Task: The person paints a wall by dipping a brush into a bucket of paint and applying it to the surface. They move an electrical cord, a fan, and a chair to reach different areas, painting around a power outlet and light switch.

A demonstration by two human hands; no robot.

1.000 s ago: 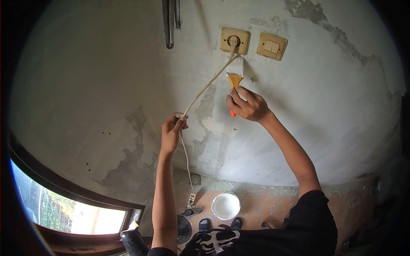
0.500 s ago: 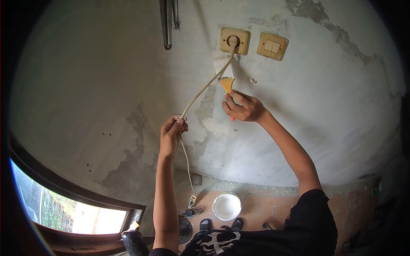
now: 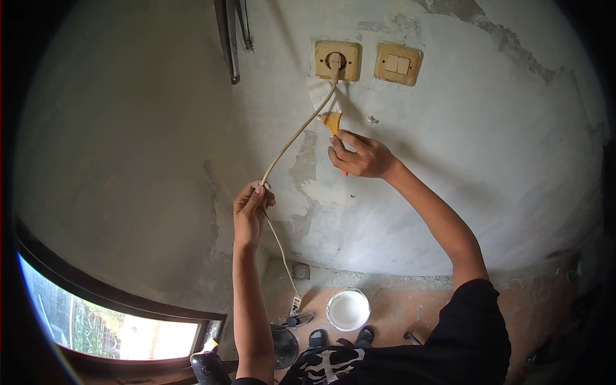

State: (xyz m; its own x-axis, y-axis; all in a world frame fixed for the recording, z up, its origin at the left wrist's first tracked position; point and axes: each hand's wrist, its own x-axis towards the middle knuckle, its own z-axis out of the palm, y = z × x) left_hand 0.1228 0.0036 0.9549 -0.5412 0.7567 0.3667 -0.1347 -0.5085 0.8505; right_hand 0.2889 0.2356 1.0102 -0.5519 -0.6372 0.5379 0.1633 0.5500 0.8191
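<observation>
The paintbrush (image 3: 332,121) is held up at the wall (image 3: 449,179), right below the socket plate (image 3: 354,64), with the bristles (image 3: 321,95) aimed upward and a bit to the left. The long axis is tilted slightly off vertical, from the bristles at upper left down to the orange handle end (image 3: 344,173) at lower right. Whether the wall is actually touched by the bristles can't be made out from here. The brush is pinched near the yellow part by the right hand (image 3: 364,157), grip closed, most of the handle covered by fingers. The cord (image 3: 290,142) is pinched by the left hand (image 3: 251,204), grip closed too, and held out to the lower left, with the bristles partly crossed by it. Its plug (image 3: 335,62) is seated in the socket plate. 1 switch plate (image 3: 399,77) with 2 rockers (image 3: 392,63) is mounted just to the right. A white bucket (image 3: 330,309) is set on the floor (image 3: 391,314).
</observation>
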